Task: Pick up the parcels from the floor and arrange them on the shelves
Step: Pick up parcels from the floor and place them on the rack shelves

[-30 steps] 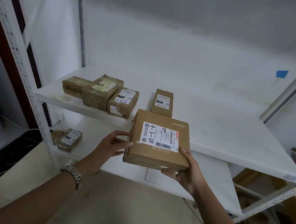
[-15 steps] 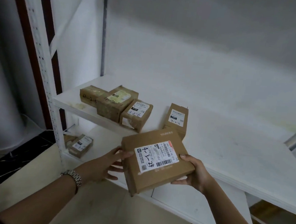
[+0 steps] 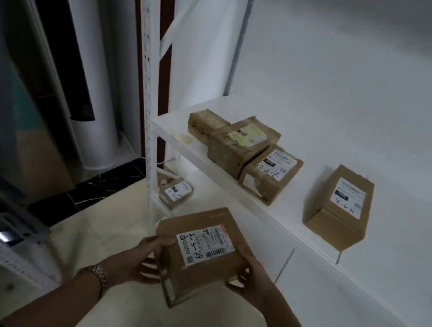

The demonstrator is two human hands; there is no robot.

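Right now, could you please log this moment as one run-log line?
held: flat parcel, in left hand and right hand | upper shelf: four parcels | lower shelf: one parcel | placed: not yet

Bare forearms [image 3: 59,303], a silver link-band watch [image 3: 97,275] on the left wrist

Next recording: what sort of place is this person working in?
Most likely a parcel storeroom or pickup point. White metal shelves carry small cardboard parcels with shipping labels and handwritten codes, and the left hand and right hand hold one more box.
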